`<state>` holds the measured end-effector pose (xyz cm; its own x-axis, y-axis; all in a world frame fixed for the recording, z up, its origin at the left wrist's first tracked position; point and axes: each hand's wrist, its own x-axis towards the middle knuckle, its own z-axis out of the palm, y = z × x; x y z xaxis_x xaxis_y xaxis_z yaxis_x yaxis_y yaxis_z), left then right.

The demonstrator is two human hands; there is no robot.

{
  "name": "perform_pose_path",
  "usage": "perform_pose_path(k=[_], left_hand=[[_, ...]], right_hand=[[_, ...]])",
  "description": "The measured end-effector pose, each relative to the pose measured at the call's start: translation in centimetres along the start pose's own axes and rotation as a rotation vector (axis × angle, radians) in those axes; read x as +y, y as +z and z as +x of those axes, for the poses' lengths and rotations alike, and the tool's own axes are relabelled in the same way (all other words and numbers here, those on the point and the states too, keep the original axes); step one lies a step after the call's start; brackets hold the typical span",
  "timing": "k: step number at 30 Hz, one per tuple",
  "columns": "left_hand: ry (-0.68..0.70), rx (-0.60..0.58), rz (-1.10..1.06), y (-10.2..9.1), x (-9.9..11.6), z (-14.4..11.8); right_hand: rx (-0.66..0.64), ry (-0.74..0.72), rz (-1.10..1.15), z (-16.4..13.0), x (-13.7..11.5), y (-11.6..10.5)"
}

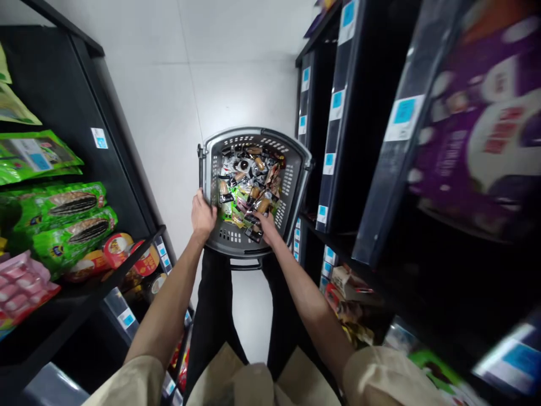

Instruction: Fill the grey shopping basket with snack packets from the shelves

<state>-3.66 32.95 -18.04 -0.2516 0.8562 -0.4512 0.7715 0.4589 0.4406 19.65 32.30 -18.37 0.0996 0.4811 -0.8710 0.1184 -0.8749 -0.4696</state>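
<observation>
A grey plastic shopping basket with slotted walls is in front of my legs. My left hand is closed over its left rim, thumb on the inner side. Down inside the basket, my right hand has its fingers around a small clear-and-black snack packet with something brown in it. Other small wrapped snacks lie heaped on the basket's bottom, in black, white, green and pink wrappers. My right fingertips are partly hidden among the packets.
On the left, a black shelf holds green snack bags, red-lidded cups and a pink bag. To the right stand dark shelves with blue-and-white price tags and a large purple package. Pale floor tiles lie between.
</observation>
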Motion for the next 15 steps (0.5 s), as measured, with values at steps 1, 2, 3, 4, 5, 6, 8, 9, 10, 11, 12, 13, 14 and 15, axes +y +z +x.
perform_pose_path(k=[1, 2, 3, 4, 5, 6, 8, 9, 10, 11, 12, 13, 14, 15], left_hand=[[0.018, -0.01, 0.015, -0.6, 0.6, -0.6], [0.029, -0.023, 0.03, -1.2, 1.2, -1.5], [0.027, -0.042, 0.03, -1.9, 2.0, -2.5], [0.008, -0.07, 0.005, -2.7, 2.9, -3.8], [-0.026, -0.117, -0.058, -3.5, 4.0, -5.4], [-0.079, -0.184, -0.157, -4.3, 5.1, -7.2], [-0.224, -0.396, -0.445, -5.9, 7.6, -11.4], [-0.309, -0.489, -0.588, -6.6, 8.8, -13.8], [-0.364, -0.546, -0.693, -7.2, 9.9, -16.2], [-0.38, -0.511, -0.764, -7.8, 10.9, -18.6], [-0.39, -0.436, -0.81, -8.2, 11.8, -20.9], [-0.397, -0.38, -0.845, -8.7, 12.5, -23.0], [-0.406, -0.333, -0.877, -9.1, 13.1, -24.9], [-0.422, -0.309, -0.904, -9.6, 13.6, -26.5]], right_hand=[[-0.019, 0.048, 0.073, -1.2, -0.5, -0.9], [-0.035, 0.085, 0.133, -2.4, -1.0, -1.7], [-0.052, 0.108, 0.163, -3.8, -1.5, -2.3], [-0.076, 0.108, 0.152, -5.3, -1.9, -2.7], [-0.105, 0.093, 0.116, -6.9, -2.3, -3.0], [-0.145, 0.076, 0.069, -8.8, -2.6, -3.2], [-0.244, 0.022, -0.042, -13.2, -2.7, -3.4], [-0.309, 0.0, -0.114, -15.5, -2.6, -3.4], [-0.346, -0.04, -0.168, -17.9, -2.3, -3.5], [-0.356, -0.069, -0.198, -20.2, -1.8, -3.5], [-0.366, -0.071, -0.211, -22.5, -1.4, -3.6], [-0.367, -0.04, -0.22, -24.6, -0.9, -3.8], [-0.36, -0.031, -0.195, -26.5, -0.5, -4.0], [-0.388, -0.04, -0.139, -28.3, -0.1, -4.2]])
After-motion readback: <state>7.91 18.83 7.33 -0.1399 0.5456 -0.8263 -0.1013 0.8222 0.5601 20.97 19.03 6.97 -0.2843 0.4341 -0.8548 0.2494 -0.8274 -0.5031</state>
